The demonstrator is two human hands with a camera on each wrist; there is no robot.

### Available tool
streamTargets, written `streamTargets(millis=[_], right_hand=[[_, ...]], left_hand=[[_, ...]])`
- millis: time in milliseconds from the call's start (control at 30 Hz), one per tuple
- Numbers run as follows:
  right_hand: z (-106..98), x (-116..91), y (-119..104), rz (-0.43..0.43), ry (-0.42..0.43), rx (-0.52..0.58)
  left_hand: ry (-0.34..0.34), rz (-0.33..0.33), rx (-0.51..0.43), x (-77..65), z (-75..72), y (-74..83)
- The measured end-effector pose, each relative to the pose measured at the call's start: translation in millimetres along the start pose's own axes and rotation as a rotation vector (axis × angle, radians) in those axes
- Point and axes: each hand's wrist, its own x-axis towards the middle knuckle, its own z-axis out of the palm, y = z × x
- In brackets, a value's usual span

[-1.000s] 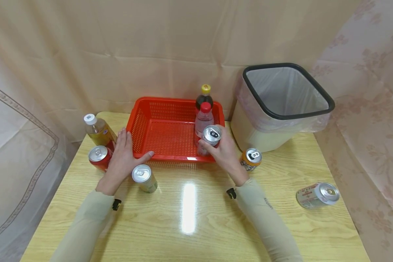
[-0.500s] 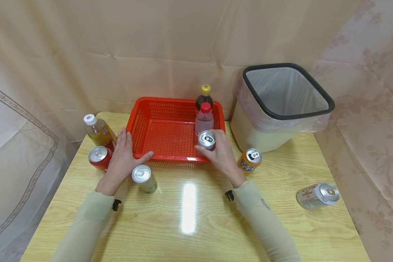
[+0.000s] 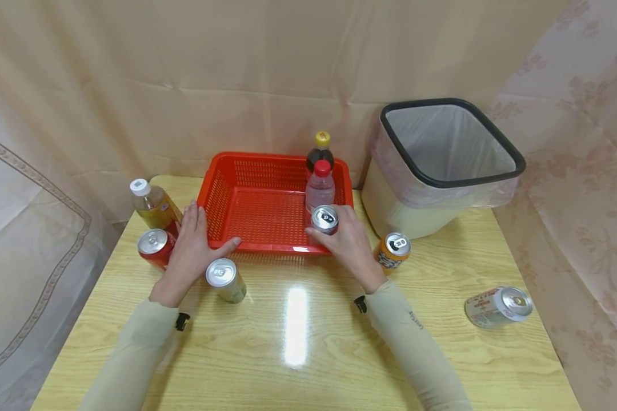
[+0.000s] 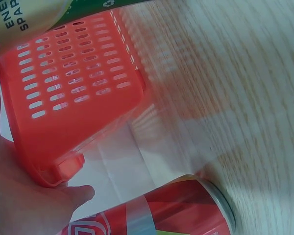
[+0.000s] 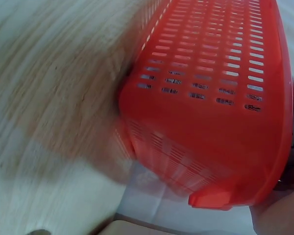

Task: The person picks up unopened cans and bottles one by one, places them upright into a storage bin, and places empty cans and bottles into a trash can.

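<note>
My right hand reaches over the front right corner of the red plastic basket. Its fingers and thumb grip a silver-topped soda can, upright inside the basket. Just behind the can stand a clear bottle with a red cap and a dark-drink bottle with a yellow cap. On the basket's front left corner rests my left hand, fingers straight, thumb spread along the front rim. The right wrist view shows the basket wall hiding most of the held can.
Left of the basket are a white-capped bottle and a red can. A pale green can stands in front of it. An orange can sits beside my right wrist. Farther right are a lined bin and a silver can.
My right hand has moved the soda can slightly left and lower into the basket's front right part, then stayed still. The left hand has kept its place.
</note>
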Motion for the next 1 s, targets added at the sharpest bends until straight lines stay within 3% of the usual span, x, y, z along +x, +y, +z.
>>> streamTargets(millis=[300, 667, 867, 1000], right_hand=[[-2, 2, -3, 0.031, -0.032, -0.03], [-7, -7, 1, 0.032, -0.018, 0.032], [-16, -19, 8, -0.023, 0.032, -0.034], [-19, -27, 13, -0.052, 0.013, -0.095]], left_hand=[[-0.006, -0.006, -0.001, 0.4, -2.1, 1.0], [-0.016, -0.016, 0.004, 0.2, -1.1, 1.0], [-0.014, -0.013, 0.002, 0.2, -1.1, 1.4], [-0.017, -0.014, 0.004, 0.9, -1.4, 1.7]])
